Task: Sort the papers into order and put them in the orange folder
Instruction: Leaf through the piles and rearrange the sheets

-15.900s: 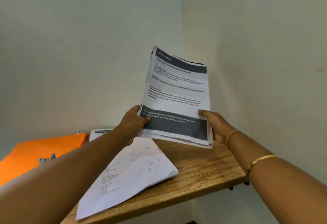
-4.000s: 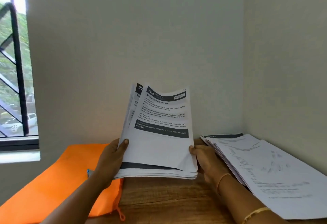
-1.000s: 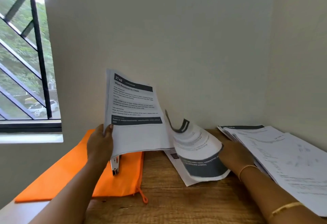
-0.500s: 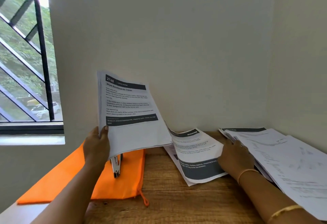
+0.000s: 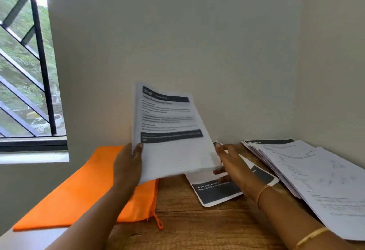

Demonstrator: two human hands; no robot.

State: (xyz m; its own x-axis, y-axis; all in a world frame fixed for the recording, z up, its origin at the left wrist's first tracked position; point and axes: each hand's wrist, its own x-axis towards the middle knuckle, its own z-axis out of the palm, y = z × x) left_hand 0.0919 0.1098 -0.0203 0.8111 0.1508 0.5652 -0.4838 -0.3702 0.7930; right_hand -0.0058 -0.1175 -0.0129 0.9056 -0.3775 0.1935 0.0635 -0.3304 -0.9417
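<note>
My left hand (image 5: 128, 167) grips the lower left edge of a paper stack (image 5: 171, 131) held upright above the wooden table (image 5: 197, 228); its top sheet has dark header bands. My right hand (image 5: 233, 166) is at the stack's lower right edge with fingers spread, touching it; whether it grips is unclear. Under that hand lie a few laid-down sheets (image 5: 215, 192) with dark bands. The orange folder (image 5: 85, 190) lies flat at the left, its zip pull (image 5: 159, 223) toward me.
A large fanned pile of papers (image 5: 316, 176) covers the table's right side up to the right wall. Walls close the back and right. A barred window (image 5: 25, 71) is at the left, above a sill.
My right hand has left the sheet it laid on the table and come up to the held stack's right edge. The stack has shifted right, hiding the stapler on the folder.
</note>
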